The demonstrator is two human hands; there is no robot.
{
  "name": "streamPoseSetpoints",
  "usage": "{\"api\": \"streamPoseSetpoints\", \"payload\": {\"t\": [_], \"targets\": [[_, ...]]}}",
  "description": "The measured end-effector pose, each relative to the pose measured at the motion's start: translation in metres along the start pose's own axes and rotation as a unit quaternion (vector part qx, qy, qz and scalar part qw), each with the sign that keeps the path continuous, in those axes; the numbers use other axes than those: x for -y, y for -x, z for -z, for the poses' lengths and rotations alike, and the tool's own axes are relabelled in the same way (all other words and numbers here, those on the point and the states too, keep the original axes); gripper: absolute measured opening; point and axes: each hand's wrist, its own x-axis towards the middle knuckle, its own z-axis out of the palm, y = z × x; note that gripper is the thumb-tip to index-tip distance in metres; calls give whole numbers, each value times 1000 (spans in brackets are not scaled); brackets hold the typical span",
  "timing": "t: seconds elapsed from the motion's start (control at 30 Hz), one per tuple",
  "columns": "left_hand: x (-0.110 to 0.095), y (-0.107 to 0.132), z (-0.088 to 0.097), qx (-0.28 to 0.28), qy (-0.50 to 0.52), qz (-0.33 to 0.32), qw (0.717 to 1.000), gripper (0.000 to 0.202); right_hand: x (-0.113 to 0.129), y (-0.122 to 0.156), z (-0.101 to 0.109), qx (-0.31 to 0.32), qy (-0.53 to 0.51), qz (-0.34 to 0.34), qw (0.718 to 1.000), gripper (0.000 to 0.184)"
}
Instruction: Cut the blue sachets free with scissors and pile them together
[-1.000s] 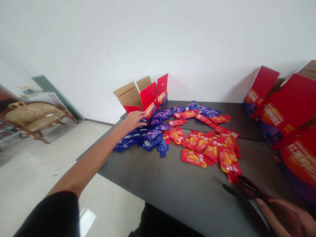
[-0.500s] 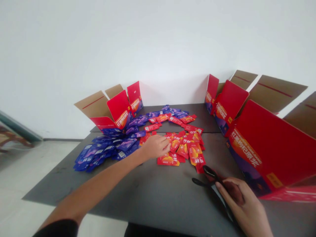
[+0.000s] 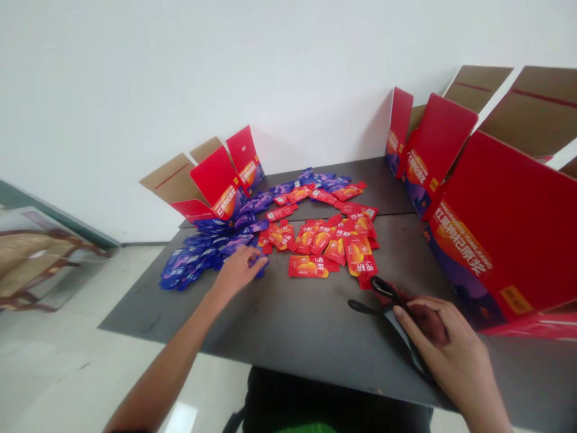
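Grasping black-handled scissors (image 3: 383,299), the right hand (image 3: 444,343) has its fingers curled closed over them, with the finger loops sticking out past the fingertips toward the sachets and the blades running down under the palm. The left hand (image 3: 238,272) reaches out flat-ish over the table, fingertips (image 3: 253,257) touching a blue sachet (image 3: 260,264) at the edge of the pile; whether it is actually pinched, cannot tell. That hand lies just beside a spread of blue sachets (image 3: 193,261), fanned across the left part of the black tabletop (image 3: 288,328). Red sachets (image 3: 329,240) with orange print lie right next to the blue ones, loosely scattered in the middle, the nearest just beyond the scissors. A few blue and red ones run toward the far edge. Open red cartons with tan cardboard flaps stand along the table's far left corner (image 3: 216,180) and right side (image 3: 500,228), tilted, printed sides facing in. A wooden chair (image 3: 27,258) sits off left on the tile floor (image 3: 90,355).
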Motion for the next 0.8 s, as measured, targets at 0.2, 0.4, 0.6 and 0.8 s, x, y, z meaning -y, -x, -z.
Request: {"api": "streamPoseSetpoints", "payload": {"t": [0.2, 0.4, 0.6, 0.8], "targets": [[-23, 57, -37, -63, 10, -85, 994, 52, -1, 1, -2, 1, 6, -30, 1000, 44], [-33, 73, -39, -44, -7, -70, 997, 60, 1, -1, -2, 9, 16, -41, 999, 49], [-55, 124, -22, -22, 32, -121, 992, 54, 0, 0, -2, -4, 16, -55, 998, 52], [-89, 189, -12, 5, 92, -181, 979, 52, 4, 1, -2, -16, 14, -64, 998, 53]]}}
